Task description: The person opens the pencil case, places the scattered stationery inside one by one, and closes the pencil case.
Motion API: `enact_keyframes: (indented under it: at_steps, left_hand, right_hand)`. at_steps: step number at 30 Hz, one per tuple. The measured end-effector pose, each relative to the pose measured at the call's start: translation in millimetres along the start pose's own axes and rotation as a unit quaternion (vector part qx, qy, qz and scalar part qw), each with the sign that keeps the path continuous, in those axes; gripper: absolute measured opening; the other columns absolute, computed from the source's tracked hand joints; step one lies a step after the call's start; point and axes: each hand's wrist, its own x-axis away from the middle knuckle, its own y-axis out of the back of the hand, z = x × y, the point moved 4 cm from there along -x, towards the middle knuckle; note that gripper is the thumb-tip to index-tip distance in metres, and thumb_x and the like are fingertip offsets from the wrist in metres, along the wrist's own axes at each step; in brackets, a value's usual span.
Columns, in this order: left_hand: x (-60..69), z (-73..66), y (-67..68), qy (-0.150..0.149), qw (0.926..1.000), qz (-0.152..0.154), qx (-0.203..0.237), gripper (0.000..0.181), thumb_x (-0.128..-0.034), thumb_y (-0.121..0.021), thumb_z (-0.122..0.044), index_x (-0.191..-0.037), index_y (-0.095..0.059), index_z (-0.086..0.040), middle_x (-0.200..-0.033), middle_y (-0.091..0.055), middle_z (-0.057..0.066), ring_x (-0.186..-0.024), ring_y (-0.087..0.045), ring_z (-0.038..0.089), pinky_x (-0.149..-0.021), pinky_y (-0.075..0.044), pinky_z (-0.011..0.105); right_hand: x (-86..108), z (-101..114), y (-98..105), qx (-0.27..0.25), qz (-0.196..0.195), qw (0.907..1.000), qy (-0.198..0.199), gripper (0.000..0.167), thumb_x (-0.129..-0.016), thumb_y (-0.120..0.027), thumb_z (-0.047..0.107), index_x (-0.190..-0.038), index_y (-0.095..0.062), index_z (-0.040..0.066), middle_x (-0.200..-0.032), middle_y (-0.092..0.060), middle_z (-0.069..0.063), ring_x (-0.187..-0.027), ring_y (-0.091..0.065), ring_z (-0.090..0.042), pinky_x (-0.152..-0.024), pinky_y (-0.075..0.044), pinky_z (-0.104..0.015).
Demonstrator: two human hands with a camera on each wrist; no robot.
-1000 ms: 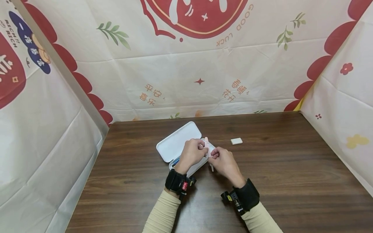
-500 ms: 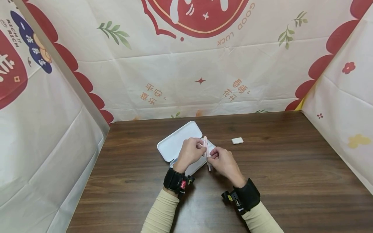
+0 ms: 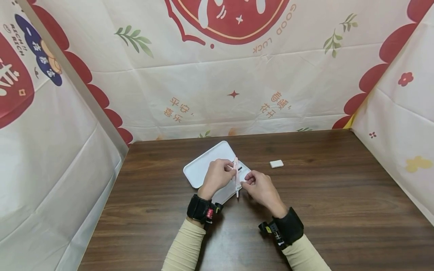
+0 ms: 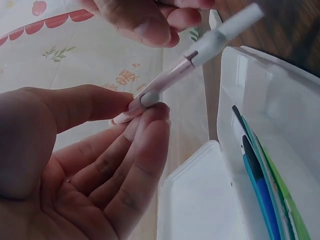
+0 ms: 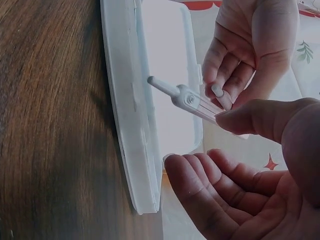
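A pale pink drawing compass [image 3: 236, 177] with a white handle end is pinched between the thumb and fingertips of my left hand [image 3: 217, 175]. In the left wrist view the compass [image 4: 172, 75] slants up to the right. My right hand [image 3: 263, 189] hovers just right of it, thumb and fingers apart, with nothing between them. In the right wrist view, the right thumb overlaps part of the compass [image 5: 192, 101]. Below both hands lies an open white pencil case [image 3: 225, 194]. Its lid [image 3: 205, 166] is folded back to the left.
Inside the case are slim blue and green items, among them a blue pen [image 4: 265, 195]. A white eraser [image 3: 276, 164] lies on the brown wooden table [image 3: 325, 195], right of the case. Printed cloth walls [image 3: 203, 82] stand at the back and sides.
My left hand has moved slightly left, carrying the compass, which now stands more upright in the head view. The right fingers have come away from its lower end.
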Motion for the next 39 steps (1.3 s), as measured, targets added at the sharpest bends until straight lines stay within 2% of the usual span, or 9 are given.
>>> enact_keyframes:
  at_steps: [10, 19, 28, 39]
  left_hand:
    - [0.1, 1.2, -0.5, -0.012, 0.9999, 0.000, -0.007, 0.018, -0.0856, -0.074, -0.010, -0.103, -0.077, -0.005, -0.075, -0.073, 0.004, -0.060, -0.055, 0.006, -0.053, -0.040, 0.019]
    - [0.9, 2.6, 2.3, -0.026, 0.9995, -0.011, -0.012, 0.017, -0.0842, -0.073, -0.009, -0.100, -0.077, -0.005, -0.076, -0.074, 0.004, -0.064, -0.062, 0.008, -0.056, -0.045, 0.020]
    - [0.5, 4.9, 5.3, -0.007, 0.9997, 0.006, -0.020, 0.018, -0.0869, -0.072, -0.012, -0.103, -0.077, -0.008, -0.076, -0.072, 0.002, -0.063, -0.058, 0.007, -0.057, -0.044, 0.021]
    - [3.0, 7.2, 2.3, 0.005, 0.9993, 0.021, -0.030, 0.019, -0.0866, -0.074, -0.013, -0.104, -0.078, -0.009, -0.081, -0.073, 0.003, -0.069, -0.060, 0.007, -0.059, -0.043, 0.021]
  right_hand:
    - [-0.2, -3.1, 0.9, 0.005, 0.001, 1.0000, 0.005, 0.012, -0.088, -0.070, 0.012, -0.091, -0.064, 0.001, -0.077, -0.063, -0.006, -0.065, -0.055, -0.014, -0.059, -0.045, -0.029]
    - [-0.3, -3.7, 0.3, 0.010, 0.006, 0.9999, 0.003, 0.013, -0.089, -0.070, 0.013, -0.091, -0.064, 0.002, -0.076, -0.063, -0.006, -0.063, -0.054, -0.014, -0.057, -0.044, -0.029]
    - [0.1, -4.6, -1.1, 0.007, 0.014, 0.9999, -0.001, 0.015, -0.089, -0.070, 0.015, -0.091, -0.064, 0.002, -0.076, -0.064, -0.006, -0.062, -0.055, -0.013, -0.056, -0.045, -0.027]
    - [-0.2, -6.0, -2.3, 0.003, 0.023, 0.9997, -0.007, 0.016, -0.089, -0.071, 0.016, -0.092, -0.064, 0.002, -0.076, -0.063, -0.005, -0.059, -0.055, -0.013, -0.055, -0.046, -0.029]
